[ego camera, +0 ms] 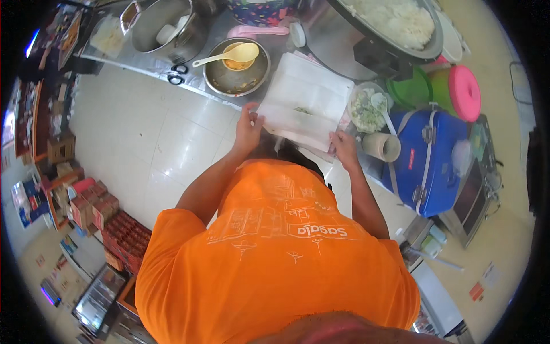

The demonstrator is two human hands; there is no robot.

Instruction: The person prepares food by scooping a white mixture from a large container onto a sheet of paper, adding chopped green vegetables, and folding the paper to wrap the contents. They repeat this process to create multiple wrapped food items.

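Observation:
White wrapping paper (316, 79) lies in a stack at the edge of the metal table, its near part lifted or folded over. My left hand (248, 129) pinches the paper's left edge between thumb and fingers. At the lower right corner, my right hand (343, 148) grips the same paper. A little green food (303, 110) shows at the fold; the rest of it is hidden. Left of the paper stands a steel bowl (237, 88) holding a small bowl of orange food, with a cream spoon (240, 53) across it. To the right is a container of chopped greens (366, 112) with a white spoon.
A large cooker of white rice (399, 21) stands at the back right, near green tubs and a pink lid (467, 93). A blue cooler box (429, 161) and a beige cup (382, 146) are at right. Black-handled scissors (177, 75) and a steel pot (165, 38) are at left.

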